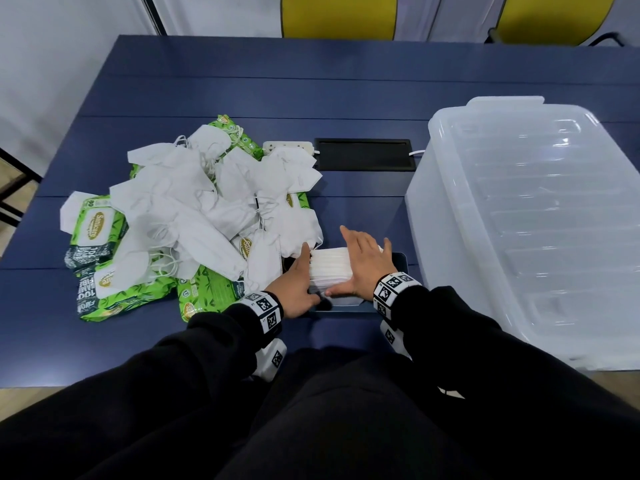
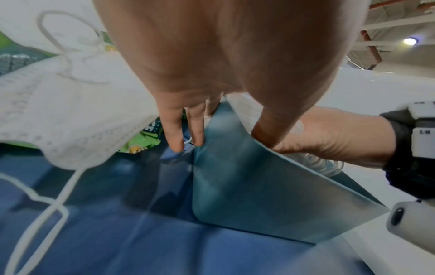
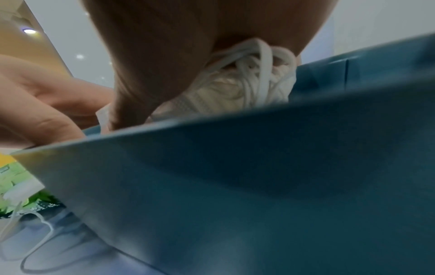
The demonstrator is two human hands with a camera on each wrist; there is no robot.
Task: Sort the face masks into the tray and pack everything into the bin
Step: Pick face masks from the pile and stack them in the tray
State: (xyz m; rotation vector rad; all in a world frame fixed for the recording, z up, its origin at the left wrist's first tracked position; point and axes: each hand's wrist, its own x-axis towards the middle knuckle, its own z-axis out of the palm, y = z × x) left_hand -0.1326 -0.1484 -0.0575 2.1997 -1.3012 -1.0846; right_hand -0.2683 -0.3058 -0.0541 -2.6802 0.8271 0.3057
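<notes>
A dark teal tray [image 1: 402, 260] sits at the table's near edge and holds a stack of folded white masks [image 1: 329, 268]. My left hand [image 1: 298, 282] lies along the tray's left side. In the left wrist view its fingers [image 2: 174, 134] point straight down outside the tray wall [image 2: 247, 186], with the thumb inside against the stack. My right hand [image 1: 363, 265] rests flat on top of the stack, fingers straight. The right wrist view shows bunched ear loops [image 3: 247, 74] under that palm. A loose pile of white masks [image 1: 194, 209] lies to the left.
Several green wet-wipe packs [image 1: 93, 230] lie under and around the loose masks. A large translucent plastic bin [image 1: 526, 220] stands at the right, close to the tray. Behind the tray are a white power strip [image 1: 287, 146] and a black cable hatch [image 1: 363, 154].
</notes>
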